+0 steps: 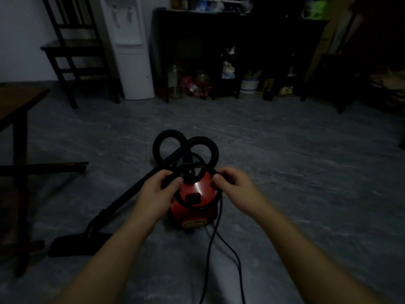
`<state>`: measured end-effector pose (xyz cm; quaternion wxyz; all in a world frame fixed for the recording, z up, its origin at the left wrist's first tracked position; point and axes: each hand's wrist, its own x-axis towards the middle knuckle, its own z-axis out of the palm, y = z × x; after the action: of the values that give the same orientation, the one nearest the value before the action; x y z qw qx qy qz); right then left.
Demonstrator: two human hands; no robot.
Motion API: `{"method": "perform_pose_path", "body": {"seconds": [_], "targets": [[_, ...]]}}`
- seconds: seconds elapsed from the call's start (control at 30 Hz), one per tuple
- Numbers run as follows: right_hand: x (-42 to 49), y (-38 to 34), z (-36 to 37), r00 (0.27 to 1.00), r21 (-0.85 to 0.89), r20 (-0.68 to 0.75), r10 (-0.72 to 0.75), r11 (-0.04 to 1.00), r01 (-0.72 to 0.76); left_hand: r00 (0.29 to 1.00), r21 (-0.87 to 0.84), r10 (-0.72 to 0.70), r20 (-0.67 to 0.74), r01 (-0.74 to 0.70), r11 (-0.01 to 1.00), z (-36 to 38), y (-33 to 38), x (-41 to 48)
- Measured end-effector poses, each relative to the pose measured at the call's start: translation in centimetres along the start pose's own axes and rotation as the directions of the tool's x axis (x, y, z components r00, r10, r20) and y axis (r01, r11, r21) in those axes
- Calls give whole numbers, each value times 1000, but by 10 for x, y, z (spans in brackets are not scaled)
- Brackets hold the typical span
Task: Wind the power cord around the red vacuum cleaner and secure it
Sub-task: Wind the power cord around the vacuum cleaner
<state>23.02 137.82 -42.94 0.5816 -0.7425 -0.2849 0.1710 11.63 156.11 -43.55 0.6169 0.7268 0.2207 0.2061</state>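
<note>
The grey marbled tile floor (306, 172) carries everything in the dim room. At its middle, close in front of the person, sits the small red canister vacuum cleaner (197, 189); its black ribbed hose (169, 132) curls in two rings on the far side, and its black rigid wand (129, 190) slants away to the near left, ending in a flat black floor nozzle (76, 242).

The black power cord (220, 205) lies in at least one loop over the top of the red body. From the right edge of that loop its loose length drops down the vacuum's right side, then runs along the floor towards the person, so its long axis is far to near.

The left hand (157, 194) is curled round the left side of the loop, fingers (177, 179) closed on it; the gloom hides whether they also catch the wand. The right hand (234, 189) pinches the cord at the loop's right side, and the slack hangs directly below this hand; it is judged the nearer one to feed the next turn, with the left steadying.
</note>
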Motion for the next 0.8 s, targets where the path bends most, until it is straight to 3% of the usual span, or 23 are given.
{"method": "perform_pose_path", "body": {"seconds": [0.13,0.23,0.37,0.5,0.6,0.8], "targets": [[2,1,0,999,3,-9,32,999,-32,989,-53,-143,18,144,988,-1,0,3],[2,7,-1,997,-45,-7,81,996,-82,968,38,-236,87,234,972,-5,-4,5],[-3,27,-1,981,-225,52,186,959,-170,961,288,-242,134,196,937,-4,-20,2],[-16,52,5,951,-384,79,298,890,-247,941,537,-254,225,97,838,0,-53,-5],[-26,66,13,928,-465,70,366,835,-294,928,608,-275,253,69,791,1,-72,-11],[-30,79,19,943,-559,-12,333,779,-282,942,622,-263,210,79,779,3,-83,-17]]}}
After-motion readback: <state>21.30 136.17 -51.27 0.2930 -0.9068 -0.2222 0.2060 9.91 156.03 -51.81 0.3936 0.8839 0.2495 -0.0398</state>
